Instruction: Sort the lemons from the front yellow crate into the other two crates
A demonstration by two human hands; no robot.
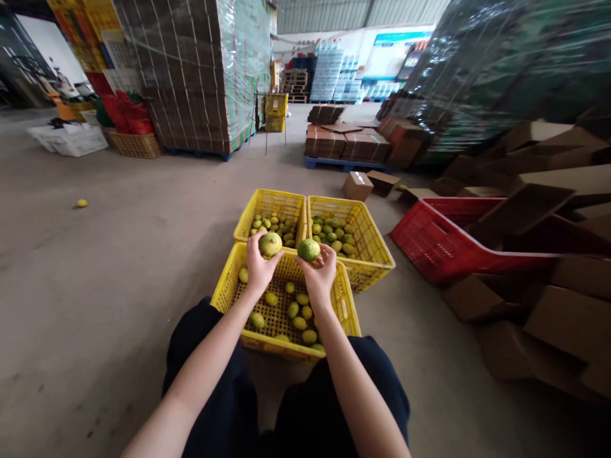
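Note:
My left hand (258, 266) holds a yellow-green citrus fruit (270, 243) above the near yellow crate (224, 289). A greener fruit (309, 249) sits in the fingers of my right hand (321, 273), just to the right. Both hands hover over the far rim of the near crate, which holds several loose fruits on its bottom. Beyond it stand two more yellow crates side by side: the left crate (249, 218) with yellowish fruits and the right crate (375, 245) with greener ones.
A red crate (429, 245) lies to the right among scattered flat cardboard boxes (548, 318). A small carton (358, 186) sits behind the crates. Wrapped pallet stacks (200, 76) rise at the back. One stray fruit (82, 203) lies on the concrete floor at left.

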